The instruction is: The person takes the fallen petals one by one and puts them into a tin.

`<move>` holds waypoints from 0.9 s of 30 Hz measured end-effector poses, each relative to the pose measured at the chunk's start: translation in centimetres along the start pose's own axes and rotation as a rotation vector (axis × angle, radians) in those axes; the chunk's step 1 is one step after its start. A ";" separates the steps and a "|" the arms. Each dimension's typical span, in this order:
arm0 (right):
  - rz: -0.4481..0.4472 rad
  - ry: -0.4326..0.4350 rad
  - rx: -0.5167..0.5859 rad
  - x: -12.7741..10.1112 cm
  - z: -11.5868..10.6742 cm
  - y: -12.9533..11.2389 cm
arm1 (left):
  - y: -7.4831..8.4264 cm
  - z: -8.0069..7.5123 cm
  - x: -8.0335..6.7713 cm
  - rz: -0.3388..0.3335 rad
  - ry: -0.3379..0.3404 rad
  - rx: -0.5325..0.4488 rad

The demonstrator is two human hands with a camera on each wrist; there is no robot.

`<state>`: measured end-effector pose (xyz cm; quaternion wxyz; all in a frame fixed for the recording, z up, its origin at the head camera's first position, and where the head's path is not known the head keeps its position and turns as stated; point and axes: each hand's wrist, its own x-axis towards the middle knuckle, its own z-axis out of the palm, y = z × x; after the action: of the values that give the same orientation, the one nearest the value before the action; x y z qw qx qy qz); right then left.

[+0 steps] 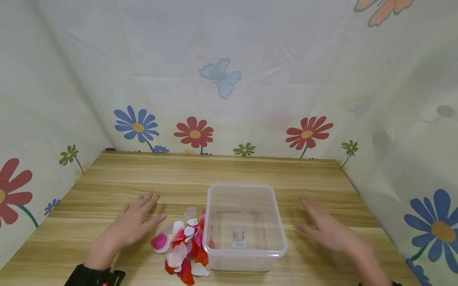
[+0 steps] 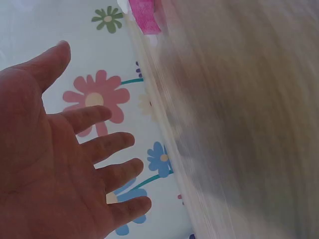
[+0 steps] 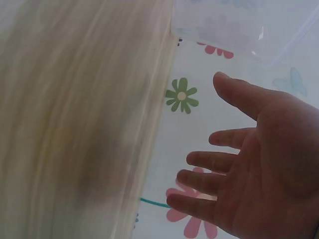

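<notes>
Wood-grain counter, pale floral sheeting on far, left, right sides. Clear plastic box near centre; petal pile touching its left wall. Left hand just left of petals, right hand right of box; fingers spread, holding nothing.

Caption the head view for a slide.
Open left hand and right hand flank a clear container beside petals.
</notes>
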<state>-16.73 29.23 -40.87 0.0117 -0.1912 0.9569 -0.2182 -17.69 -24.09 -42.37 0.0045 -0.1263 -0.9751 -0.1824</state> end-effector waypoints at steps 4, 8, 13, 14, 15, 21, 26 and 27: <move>-0.035 -0.055 0.033 0.2 -0.1 -1.0 | 0.5 0.1 0.2 0.008 -0.022 -0.008; -0.084 -0.142 0.065 0.1 -0.2 -2.2 | 1.0 0.1 0.7 0.051 -0.046 -0.032; -0.106 -0.222 0.115 -0.2 0.0 -4.0 | 1.8 0.2 1.5 0.115 -0.080 -0.102; -0.100 -0.230 0.133 -0.3 0.1 -4.3 | 2.0 0.2 1.7 0.120 -0.087 -0.120; -0.104 -0.236 0.160 -0.3 0.3 -4.6 | 2.2 0.2 1.8 0.125 -0.095 -0.134; -0.180 -0.279 0.380 -0.4 0.9 -5.4 | 3.2 0.2 2.4 0.152 -0.150 -0.199; -0.234 -0.309 0.580 -0.2 1.4 -5.6 | 3.6 0.4 2.6 0.181 -0.214 -0.252; -0.252 -0.307 0.601 -0.1 1.6 -5.7 | 3.7 0.4 2.5 0.184 -0.226 -0.260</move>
<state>-14.40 23.91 -39.89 0.1842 -0.3262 0.8060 -0.4584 -19.22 -20.01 -41.25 -0.1048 -0.2339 -0.9220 -0.2902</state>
